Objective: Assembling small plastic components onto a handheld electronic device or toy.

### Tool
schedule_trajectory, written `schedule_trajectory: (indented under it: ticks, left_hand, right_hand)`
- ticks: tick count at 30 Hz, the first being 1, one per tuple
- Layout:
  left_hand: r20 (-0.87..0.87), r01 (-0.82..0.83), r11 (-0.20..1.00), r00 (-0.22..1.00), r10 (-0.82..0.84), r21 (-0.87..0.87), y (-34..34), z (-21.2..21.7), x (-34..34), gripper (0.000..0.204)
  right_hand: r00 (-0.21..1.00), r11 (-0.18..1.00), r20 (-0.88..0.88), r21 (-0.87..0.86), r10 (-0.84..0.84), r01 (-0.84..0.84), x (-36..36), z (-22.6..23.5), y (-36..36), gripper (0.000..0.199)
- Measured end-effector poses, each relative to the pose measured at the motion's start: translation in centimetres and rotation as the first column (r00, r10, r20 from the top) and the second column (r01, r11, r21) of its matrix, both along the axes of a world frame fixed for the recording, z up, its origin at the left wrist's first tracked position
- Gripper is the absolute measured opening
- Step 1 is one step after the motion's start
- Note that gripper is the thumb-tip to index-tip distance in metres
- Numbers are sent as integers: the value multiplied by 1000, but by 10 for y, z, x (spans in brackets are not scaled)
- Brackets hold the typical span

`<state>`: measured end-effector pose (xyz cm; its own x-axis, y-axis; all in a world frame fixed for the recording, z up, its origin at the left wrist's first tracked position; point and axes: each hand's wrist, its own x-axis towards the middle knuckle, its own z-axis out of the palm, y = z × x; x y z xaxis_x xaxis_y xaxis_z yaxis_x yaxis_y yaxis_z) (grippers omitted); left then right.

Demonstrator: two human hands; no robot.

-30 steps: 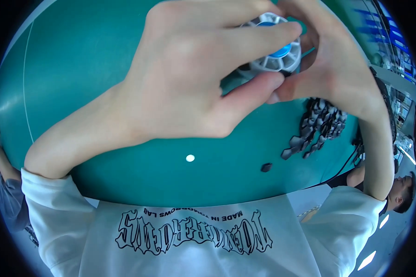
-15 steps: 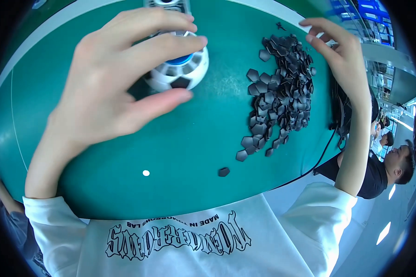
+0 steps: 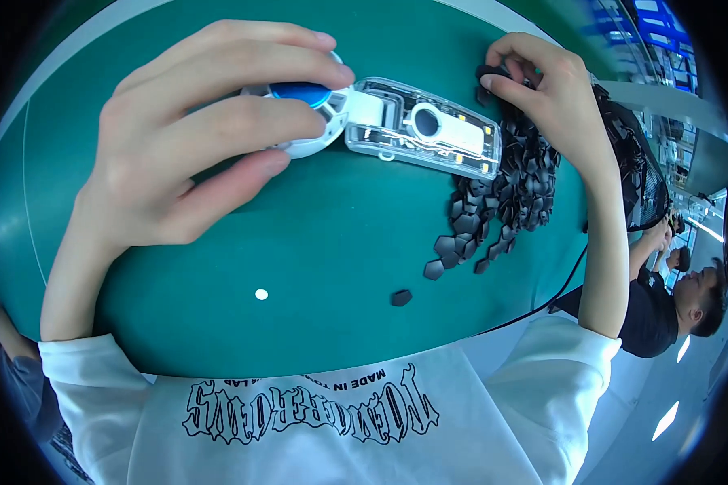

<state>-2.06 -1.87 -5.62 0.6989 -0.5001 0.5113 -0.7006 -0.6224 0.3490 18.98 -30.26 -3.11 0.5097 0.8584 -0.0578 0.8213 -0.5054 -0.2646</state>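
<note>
My left hand (image 3: 190, 129) curves its fingers and thumb around the round white body of a ball-shaped device (image 3: 338, 117) with a blue disc (image 3: 303, 94) on top. A long clear-cased arm (image 3: 453, 137) extends from that body to the right, partly over the pile of black pentagon pieces (image 3: 465, 214). At the pile's far end, my right hand (image 3: 554, 85) pinches a black pentagon piece (image 3: 483, 95) between thumb and fingers. Part of the round body is hidden under my left fingers.
On the green table (image 3: 323, 250) lie a small white disc (image 3: 261, 294) and a lone black pentagon piece (image 3: 401, 298). A black mesh bag (image 3: 635, 170) stands at the right edge, and a dark cable (image 3: 570, 279) runs below it. Another person (image 3: 663, 311) sits farther right.
The device has turned, so its clear arm now points right instead of away from me. My right hand has come down to the pile and closed on a black piece.
</note>
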Motion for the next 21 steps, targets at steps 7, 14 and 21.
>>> schedule_trajectory:
  ticks: [7, 14, 21]
  left_hand:
    - [46, -37, 987, 998, 45, -158, -2, -13, -1, 36]
    - [59, -77, 985, 994, 87, -157, 2, -14, -2, 39]
    - [-17, -139, 955, 990, 140, -264, 7, -18, -10, 47]
  right_hand:
    - [985, 978, -101, 170, 139, -121, 6, -3, 8, 14]
    - [870, 943, -476, 212, -129, 255, -42, 25, 28, 17]
    - [821, 849, -553, 495, 144, 185, -83, 22, 26, 26]
